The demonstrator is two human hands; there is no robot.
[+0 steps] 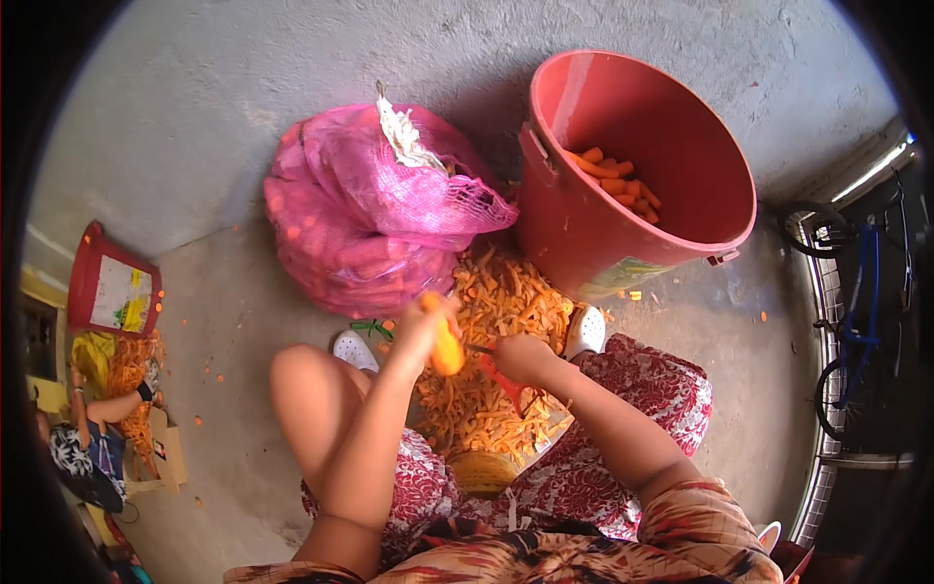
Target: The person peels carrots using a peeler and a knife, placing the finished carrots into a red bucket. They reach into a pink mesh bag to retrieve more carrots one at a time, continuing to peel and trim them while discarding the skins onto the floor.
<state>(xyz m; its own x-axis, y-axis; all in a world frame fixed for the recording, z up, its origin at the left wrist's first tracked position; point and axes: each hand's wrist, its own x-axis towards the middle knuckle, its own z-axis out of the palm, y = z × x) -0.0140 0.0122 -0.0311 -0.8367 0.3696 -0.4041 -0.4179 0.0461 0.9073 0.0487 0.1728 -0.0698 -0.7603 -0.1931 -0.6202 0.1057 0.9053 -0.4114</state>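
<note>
Your left hand point(420, 321) is closed around a carrot point(446, 348), fingers wrapped on its upper end, the carrot pointing down and slightly toward your right hand. Your right hand point(520, 358) is closed on a red-handled peeler point(501, 378); its blade end reaches toward the carrot, and contact at the blade cannot be confirmed at this resolution. The two hands sit close together, just apart, above a heap of carrot peelings point(491, 370) that lies on the concrete floor point(224, 302) between your knees. Below the hands, nearer your body, the rim of a yellow bowl point(484, 471) shows under the peelings. Beyond the right hand stands a red bucket point(681, 127), tilted toward you, with peeled carrots point(615, 181) at its bottom. Beyond the left hand, touching the bucket's side, rests a pink mesh sack point(375, 209) packed with carrots, its neck tied with pale cord. White shoes point(352, 348) flank the heap, one behind each hand. Far out past your left hand, a second person point(92, 428) sits beside another pile of peelings, with a red crate point(115, 287) near them. Far past your right hand, a blue bicycle point(861, 321) stands at the edge of view.
</note>
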